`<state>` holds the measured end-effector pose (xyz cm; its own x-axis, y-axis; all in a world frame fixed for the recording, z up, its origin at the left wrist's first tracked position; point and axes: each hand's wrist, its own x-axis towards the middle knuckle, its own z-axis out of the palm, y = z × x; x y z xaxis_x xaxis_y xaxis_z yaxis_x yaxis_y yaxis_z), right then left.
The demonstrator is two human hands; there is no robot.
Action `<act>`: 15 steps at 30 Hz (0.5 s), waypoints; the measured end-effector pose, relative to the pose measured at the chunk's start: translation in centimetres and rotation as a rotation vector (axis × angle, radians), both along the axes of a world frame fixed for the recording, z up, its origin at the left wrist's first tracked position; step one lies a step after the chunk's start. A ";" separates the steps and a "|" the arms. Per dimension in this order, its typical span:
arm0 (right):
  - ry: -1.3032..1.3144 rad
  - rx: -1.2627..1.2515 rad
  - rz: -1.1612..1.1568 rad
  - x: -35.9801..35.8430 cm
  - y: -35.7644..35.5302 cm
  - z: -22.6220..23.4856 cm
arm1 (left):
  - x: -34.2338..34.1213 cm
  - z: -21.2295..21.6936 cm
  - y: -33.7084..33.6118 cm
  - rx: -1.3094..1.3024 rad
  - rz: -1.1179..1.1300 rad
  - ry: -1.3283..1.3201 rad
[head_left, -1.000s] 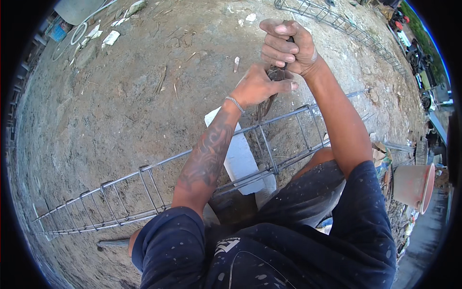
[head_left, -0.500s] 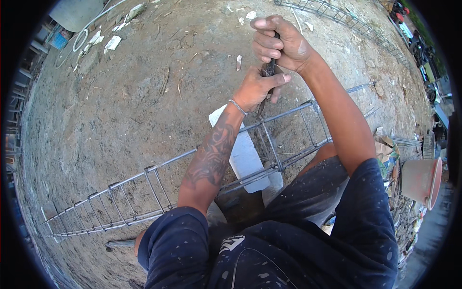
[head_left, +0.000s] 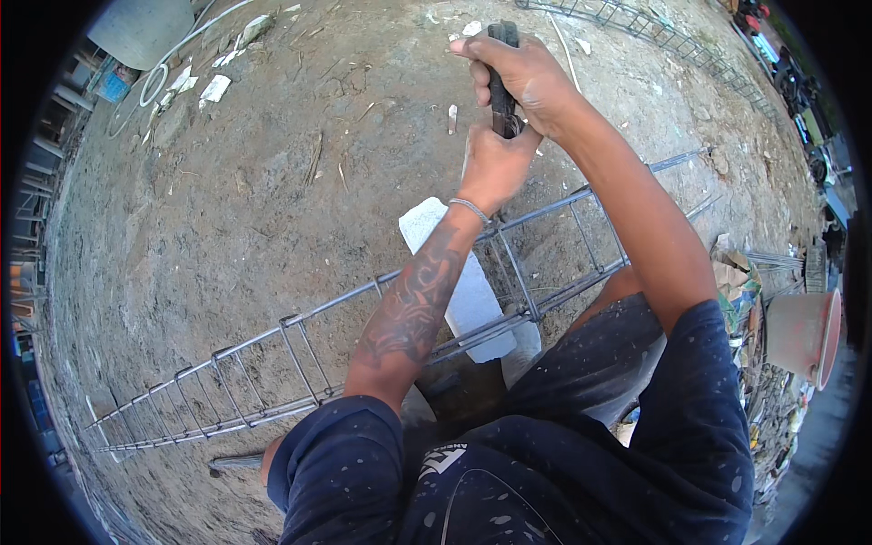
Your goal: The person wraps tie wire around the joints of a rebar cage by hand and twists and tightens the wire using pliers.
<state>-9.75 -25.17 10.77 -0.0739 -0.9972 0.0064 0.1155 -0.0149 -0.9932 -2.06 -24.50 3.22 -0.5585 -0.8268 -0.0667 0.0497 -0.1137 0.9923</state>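
Note:
My right hand (head_left: 536, 82) is closed round the upper part of a dark-handled tool (head_left: 501, 95) that looks like pincers, its thumb reaching out past the top. Just below, my left hand (head_left: 497, 171) is closed at the tool's lower end; most of its fingers and the tool's jaws are hidden. Under my arms a long rebar cage (head_left: 313, 318) runs from lower left to upper right, its bars joined by square stirrups. A white block (head_left: 480, 313) lies beneath the cage, partly covered by my left forearm.
Another rebar cage (head_left: 636, 34) lies at the far right. A reddish bucket (head_left: 799, 341) stands at the right among debris. Far left are a large grey container (head_left: 141, 27), a pale hose (head_left: 156, 82) and white rubble (head_left: 215, 88) on bare dirt.
The tool has risen away from the cage, with more of its dark upper end showing. My left hand has moved right and its wrist has turned; my right hand has shifted slightly left and down.

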 end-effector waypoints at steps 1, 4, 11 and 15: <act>0.359 -0.058 -0.274 0.7 -0.1 -0.1 | -0.7 -0.1 0.4 -0.235 0.210 -0.080; 0.519 0.033 -0.607 3.4 0.3 0.6 | -1.8 -0.4 1.5 -0.523 0.603 -0.177; -0.294 -0.046 0.226 -3.0 -0.2 -0.4 | 1.1 -0.5 -1.4 -0.024 -0.189 0.159; 0.198 0.048 -0.318 0.2 -0.6 -0.8 | -0.8 -1.2 0.2 -0.098 0.084 -0.042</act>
